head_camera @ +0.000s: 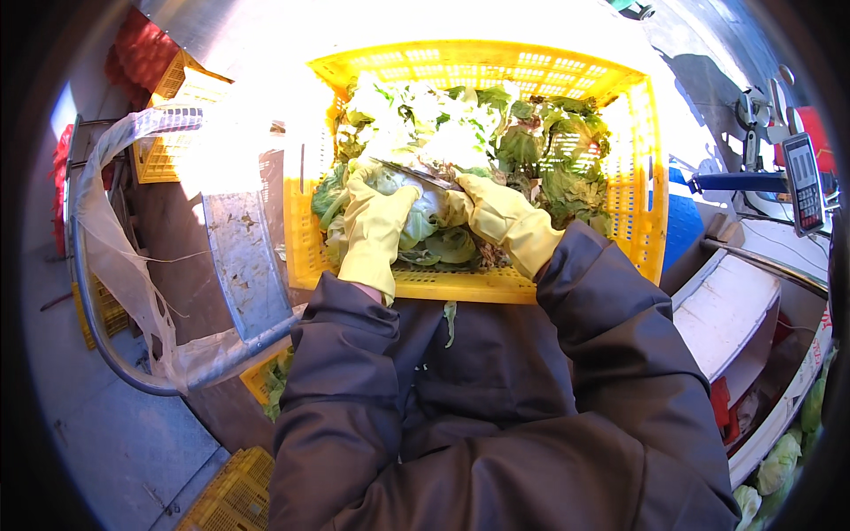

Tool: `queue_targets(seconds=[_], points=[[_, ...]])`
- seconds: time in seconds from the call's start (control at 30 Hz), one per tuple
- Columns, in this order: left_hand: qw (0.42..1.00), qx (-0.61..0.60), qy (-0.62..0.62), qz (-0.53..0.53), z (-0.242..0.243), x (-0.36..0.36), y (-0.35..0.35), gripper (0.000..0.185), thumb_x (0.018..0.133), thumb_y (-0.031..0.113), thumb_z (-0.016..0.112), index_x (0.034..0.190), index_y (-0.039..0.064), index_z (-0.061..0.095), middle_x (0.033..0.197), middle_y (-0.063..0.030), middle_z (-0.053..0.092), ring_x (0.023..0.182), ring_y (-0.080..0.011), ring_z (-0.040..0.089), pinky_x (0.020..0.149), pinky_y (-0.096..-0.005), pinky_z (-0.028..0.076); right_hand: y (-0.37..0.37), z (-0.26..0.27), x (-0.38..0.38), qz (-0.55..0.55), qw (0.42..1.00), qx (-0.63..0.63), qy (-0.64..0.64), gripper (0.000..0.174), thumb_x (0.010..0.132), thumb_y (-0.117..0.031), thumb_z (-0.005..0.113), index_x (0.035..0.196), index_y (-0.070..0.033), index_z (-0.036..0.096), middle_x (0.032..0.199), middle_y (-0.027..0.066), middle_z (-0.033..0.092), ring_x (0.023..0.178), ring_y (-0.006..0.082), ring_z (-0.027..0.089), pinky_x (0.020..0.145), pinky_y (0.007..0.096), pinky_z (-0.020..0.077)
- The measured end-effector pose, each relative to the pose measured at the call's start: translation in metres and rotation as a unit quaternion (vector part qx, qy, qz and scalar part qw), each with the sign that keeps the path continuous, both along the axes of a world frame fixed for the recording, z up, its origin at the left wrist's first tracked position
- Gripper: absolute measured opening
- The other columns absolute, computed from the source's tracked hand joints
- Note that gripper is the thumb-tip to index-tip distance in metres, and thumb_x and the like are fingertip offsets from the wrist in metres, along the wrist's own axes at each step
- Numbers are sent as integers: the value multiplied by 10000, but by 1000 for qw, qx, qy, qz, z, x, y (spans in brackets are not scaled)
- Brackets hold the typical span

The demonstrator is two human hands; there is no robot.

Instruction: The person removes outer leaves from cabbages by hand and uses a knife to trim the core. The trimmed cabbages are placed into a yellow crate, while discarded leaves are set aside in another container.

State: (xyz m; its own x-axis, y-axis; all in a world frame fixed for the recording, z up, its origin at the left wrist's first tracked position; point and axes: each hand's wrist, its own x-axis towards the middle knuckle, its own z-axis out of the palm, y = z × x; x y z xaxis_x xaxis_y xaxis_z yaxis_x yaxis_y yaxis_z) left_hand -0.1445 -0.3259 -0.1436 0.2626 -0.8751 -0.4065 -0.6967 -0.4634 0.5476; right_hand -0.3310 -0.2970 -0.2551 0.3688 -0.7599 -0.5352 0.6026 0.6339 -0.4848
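A yellow plastic crate (465, 291) in front of me holds loose, partly browned lettuce leaves (524, 146). My left hand (377, 219), in a yellow rubber glove, is closed around a pale leafy head (425, 211) above the crate's near side. My right hand (498, 216), gloved alike, grips a knife (415, 174) whose blade lies across the top of that head and points to the upper left. Glare washes out the leaves behind the blade, and the knife's handle is mostly hidden in my right glove.
A metal hoop cart frame wrapped in torn plastic film (126, 219) stands at left. More yellow crates (232, 494) lie at lower left, with red mesh sacks (139, 50) at upper left. At right are a scale display with keypad (805, 182), a white box (727, 312) and leafy vegetables (778, 464).
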Motion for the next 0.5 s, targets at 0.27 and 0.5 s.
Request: queue_targets(seconds=[0.27, 0.5], points=[[997, 69, -19, -27, 9, -4, -19, 820, 717, 403, 804, 1352, 3, 474, 1161, -191, 659, 1078, -340, 635, 956, -438, 491, -1, 41, -16, -45, 956, -197, 213, 146, 1053, -120, 538, 1146, -19, 588, 980, 0, 572, 877, 98, 531, 837, 235, 460], [998, 34, 48, -31, -1, 11, -12, 781, 746, 381, 818, 1380, 50, 505, 1247, -173, 658, 1132, -313, 638, 981, -406, 493, -2, 41, -26, 49, 958, -141, 245, 221, 1043, -109, 573, 1210, 32, 600, 1100, 99, 659, 946, 207, 661, 839, 298, 570]])
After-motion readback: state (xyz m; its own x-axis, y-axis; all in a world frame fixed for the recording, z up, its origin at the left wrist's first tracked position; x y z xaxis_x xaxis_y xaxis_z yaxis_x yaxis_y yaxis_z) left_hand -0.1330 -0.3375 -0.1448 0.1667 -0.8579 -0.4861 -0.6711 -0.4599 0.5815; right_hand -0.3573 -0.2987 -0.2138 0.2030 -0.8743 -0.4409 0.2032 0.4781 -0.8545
